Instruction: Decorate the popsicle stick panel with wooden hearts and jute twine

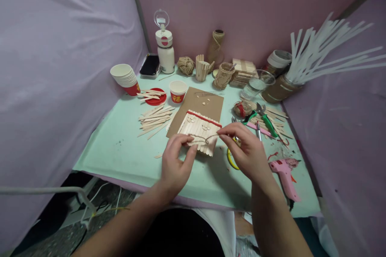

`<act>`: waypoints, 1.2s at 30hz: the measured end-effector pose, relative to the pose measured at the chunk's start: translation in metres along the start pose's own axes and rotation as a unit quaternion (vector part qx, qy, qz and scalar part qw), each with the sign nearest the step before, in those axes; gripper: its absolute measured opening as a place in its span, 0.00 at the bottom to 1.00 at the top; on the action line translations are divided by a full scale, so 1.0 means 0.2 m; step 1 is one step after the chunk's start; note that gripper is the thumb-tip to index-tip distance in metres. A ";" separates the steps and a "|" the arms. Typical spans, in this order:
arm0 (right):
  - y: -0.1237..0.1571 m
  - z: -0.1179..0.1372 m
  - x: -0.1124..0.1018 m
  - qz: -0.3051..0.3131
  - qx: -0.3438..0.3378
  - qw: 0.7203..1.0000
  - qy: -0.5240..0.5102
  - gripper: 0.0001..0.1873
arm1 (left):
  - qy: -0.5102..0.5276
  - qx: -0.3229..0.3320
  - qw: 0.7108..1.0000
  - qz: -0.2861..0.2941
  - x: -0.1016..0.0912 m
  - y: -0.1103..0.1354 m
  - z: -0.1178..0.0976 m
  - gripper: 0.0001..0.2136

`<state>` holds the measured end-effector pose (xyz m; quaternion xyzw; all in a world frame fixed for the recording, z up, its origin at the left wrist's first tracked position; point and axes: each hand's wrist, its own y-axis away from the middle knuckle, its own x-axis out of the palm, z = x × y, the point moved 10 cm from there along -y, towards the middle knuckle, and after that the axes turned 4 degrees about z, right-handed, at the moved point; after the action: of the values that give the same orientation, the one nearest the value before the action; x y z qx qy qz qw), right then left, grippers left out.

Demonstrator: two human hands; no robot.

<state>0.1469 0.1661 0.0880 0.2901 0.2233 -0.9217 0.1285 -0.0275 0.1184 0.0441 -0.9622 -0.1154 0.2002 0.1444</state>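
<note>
A small panel of glued popsicle sticks (199, 129) with a red strip along its top lies on a brown cardboard sheet (201, 104). A thin piece of jute twine (207, 139) runs across the panel's near end. My left hand (176, 164) pinches one end of the twine and presses on the panel's near edge. My right hand (245, 150) pinches the other end between thumb and forefinger, just right of the panel.
Loose popsicle sticks (155, 118) lie to the left, by stacked paper cups (125, 78), a red lid (156, 96) and a single cup (177, 90). Green scissors (265, 120), more sticks and a pink glue gun (285, 174) sit right. A white bottle (165, 46), twine ball (185, 65) and jars line the back.
</note>
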 end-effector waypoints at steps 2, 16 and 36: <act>0.09 0.02 -0.05 -0.040 0.010 0.999 -0.029 0.05 | 0.123 -0.110 0.986 0.038 0.05 0.06 0.07 0.06; 0.52 -0.05 -0.10 -0.173 0.120 0.965 -0.153 0.09 | 0.398 -0.433 0.781 0.209 0.45 0.41 0.15 0.20; 0.57 -0.34 -0.16 -0.072 0.207 0.976 -0.016 0.10 | 0.446 -0.446 0.741 0.230 0.51 0.40 0.15 0.15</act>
<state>0.2465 0.1045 0.0191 0.2783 0.0463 -0.9594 0.0023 0.0644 0.0787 -0.0438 -0.8934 0.1106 -0.2989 -0.3167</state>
